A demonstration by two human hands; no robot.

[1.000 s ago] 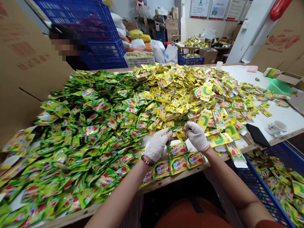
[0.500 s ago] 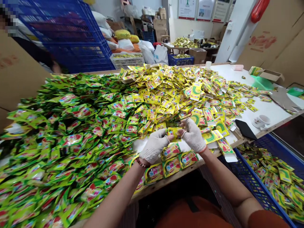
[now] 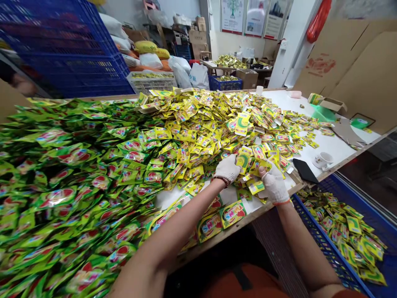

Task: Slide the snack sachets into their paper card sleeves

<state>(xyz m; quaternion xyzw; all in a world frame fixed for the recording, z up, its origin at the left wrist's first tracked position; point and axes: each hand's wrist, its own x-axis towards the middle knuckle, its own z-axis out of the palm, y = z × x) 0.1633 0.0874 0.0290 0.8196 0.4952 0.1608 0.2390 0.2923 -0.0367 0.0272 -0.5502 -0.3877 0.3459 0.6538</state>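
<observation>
My left hand (image 3: pixel 228 169), in a white knit glove, is closed at the left edge of a small flat yellow box (image 3: pixel 243 162) with a green curved print. Its fingertips are partly hidden. My right hand (image 3: pixel 274 182), also gloved, pinches a small yellow packet (image 3: pixel 257 168) between thumb and fingers, just right of that box. Yellow boxes lie loose around both hands. Closer to my body, larger yellow-green printed packs (image 3: pixel 233 213) lie flat along the table edge, partly behind my left forearm.
Green packets (image 3: pixel 93 182) are heaped on the left, yellow packets (image 3: pixel 198 120) in the middle. A black phone (image 3: pixel 305 170) and a white mug (image 3: pixel 322 159) sit at right. Below stands a blue crate (image 3: pixel 380 256) with yellow packs. Another person's hand (image 3: pixel 25 86) shows far left.
My hands have moved apart and to the right, from being together over a yellow packet. My left hand now reaches a yellow box; the packet is in my right. The view has swung right.
</observation>
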